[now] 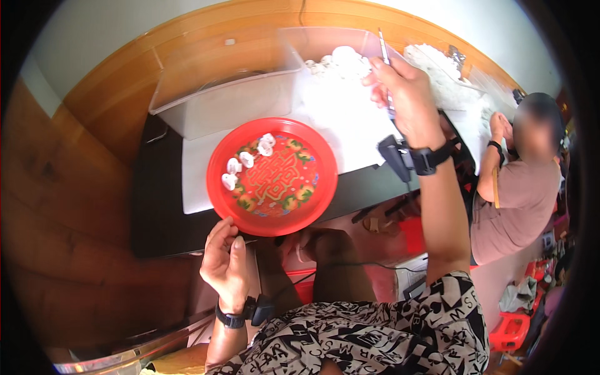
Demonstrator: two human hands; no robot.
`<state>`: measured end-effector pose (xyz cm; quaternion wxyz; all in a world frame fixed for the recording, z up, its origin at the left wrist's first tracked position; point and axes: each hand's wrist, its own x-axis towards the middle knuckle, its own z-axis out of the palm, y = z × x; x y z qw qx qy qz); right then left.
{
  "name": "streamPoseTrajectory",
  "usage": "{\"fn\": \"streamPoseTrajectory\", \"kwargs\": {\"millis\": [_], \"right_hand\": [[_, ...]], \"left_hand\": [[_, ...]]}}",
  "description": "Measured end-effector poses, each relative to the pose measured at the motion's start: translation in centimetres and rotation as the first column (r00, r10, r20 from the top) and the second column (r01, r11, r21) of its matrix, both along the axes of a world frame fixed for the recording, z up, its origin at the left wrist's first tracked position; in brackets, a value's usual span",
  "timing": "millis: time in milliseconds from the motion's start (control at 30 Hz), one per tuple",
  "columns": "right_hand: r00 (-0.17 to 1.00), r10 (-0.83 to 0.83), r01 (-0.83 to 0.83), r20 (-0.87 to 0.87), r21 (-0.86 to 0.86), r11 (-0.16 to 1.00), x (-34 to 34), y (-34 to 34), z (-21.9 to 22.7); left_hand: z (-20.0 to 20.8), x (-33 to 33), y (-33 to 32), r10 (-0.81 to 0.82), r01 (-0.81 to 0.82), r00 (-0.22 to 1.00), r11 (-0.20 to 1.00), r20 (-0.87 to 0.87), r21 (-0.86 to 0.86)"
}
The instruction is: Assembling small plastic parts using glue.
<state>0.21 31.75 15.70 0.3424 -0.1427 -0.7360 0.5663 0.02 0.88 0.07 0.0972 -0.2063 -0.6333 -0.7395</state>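
Observation:
My right hand (400, 94) is raised over the white board (350, 119) and grips a thin stick-like tool (384, 56) that points up. Just beyond it lies a heap of white dough pieces (340, 62). A round red plate (272, 176) with a patterned centre sits on the dark table (156, 206); several small white dumplings (247, 161) line its left rim. My left hand (224, 262) rests below the plate's near edge, fingers curled, holding nothing I can see.
A clear plastic tub (225, 94) stands behind the plate. Another person (519, 181) in a brown shirt sits at the right by a second white heap (437, 69). Red stools (509, 331) stand on the floor lower right. Wooden wall panels (56, 206) curve round the left.

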Motion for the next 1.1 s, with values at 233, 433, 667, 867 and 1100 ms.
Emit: {"fn": "streamPoseTrajectory", "kwargs": {"millis": [233,433,667,867,1100], "right_hand": [[0.93,0.195,-0.169,0.312,-0.108,0.98,4.0,-4.2,-8.4],[0.981,0.024,0.019,0.193,-0.217,0.976,4.9,-2.9,-15.1],[0.994,-0.053,0.053,0.094,-0.001,0.999,4.6,-3.1,-17.5],[0.994,-0.106,0.106,0.005,0.056,0.993,5.2,-3.5,-17.0],[0.989,-0.142,0.148,-0.048,0.167,0.975,5.4,-3.9,-17.0]], "left_hand": [[1.4,-4.7,-1.2,0.072,-0.2,0.966,0.82,-0.249,-0.537],[0.2,-8.4,0.9,-0.048,-0.276,0.913,0.656,-0.404,-0.703],[0.0,-8.7,2.7,0.11,-0.293,0.95,0.643,-0.293,-0.708],[-0.1,-8.9,2.8,0.14,-0.359,0.931,0.515,-0.337,-0.778],[-0.7,-9.6,2.2,0.07,-0.452,0.88,0.434,-0.471,-0.78]]}}
